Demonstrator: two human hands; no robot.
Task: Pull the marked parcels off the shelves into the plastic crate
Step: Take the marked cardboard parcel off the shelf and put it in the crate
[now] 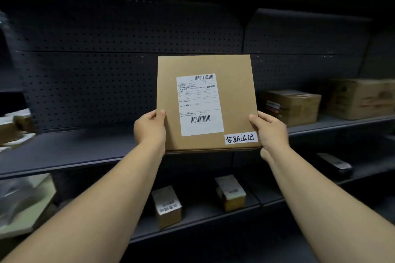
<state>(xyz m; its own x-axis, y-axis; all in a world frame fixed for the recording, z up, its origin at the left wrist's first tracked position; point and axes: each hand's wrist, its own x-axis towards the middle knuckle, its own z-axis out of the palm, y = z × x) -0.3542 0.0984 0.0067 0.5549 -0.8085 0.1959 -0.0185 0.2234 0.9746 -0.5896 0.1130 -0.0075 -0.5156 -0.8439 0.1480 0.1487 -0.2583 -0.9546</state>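
Parcels blurred at far left on the middle shelf (64,151), unreadable. Left hand (150,129) gripping the left edge of the flat cardboard parcel (233,96), thumb on the front face, fingers hidden behind. Parcel held upright, clear of the shelf, face toward the camera; printed shipping label (199,103) in the middle, handwritten white sticker (240,138) at the lower right corner, so likely a marked one. Probably light and stiff, thin enough to flex if squeezed; smooth board, best held by opposite edges low down, as now. Right hand (270,131) clasping the right edge the same way. Brown boxes (292,105) resting further right. Plastic crate not in view.
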